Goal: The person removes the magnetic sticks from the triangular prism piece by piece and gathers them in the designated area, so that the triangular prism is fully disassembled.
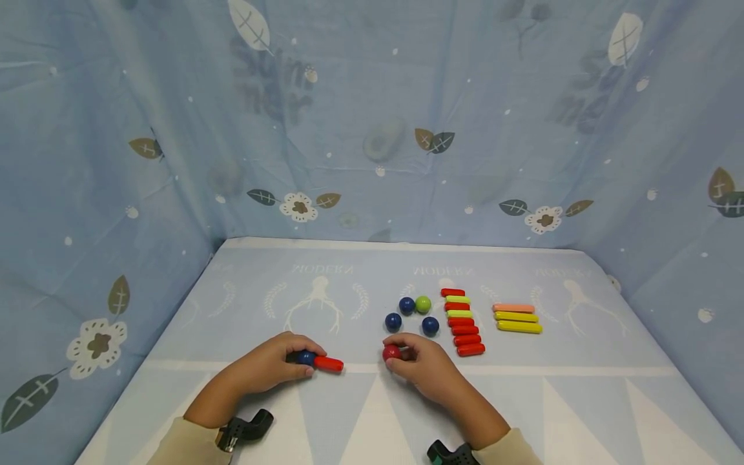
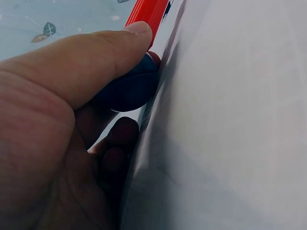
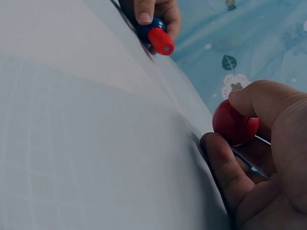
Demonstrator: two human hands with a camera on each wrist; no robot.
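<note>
My left hand grips a dark blue ball low over the table, left of centre. A short red rod extends from that ball to the right, and in the left wrist view the thumb tip lies against the red rod beside the blue ball. To the right, my right hand pinches a red ball between thumb and fingers. The red ball shows plainly in the right wrist view, with the rod's round end facing that camera.
Dark blue balls and a green ball lie just beyond my right hand. Right of them runs a column of red and yellow-green rods. Farther right are two yellow rods and a pink rod. A patterned curtain encloses the table.
</note>
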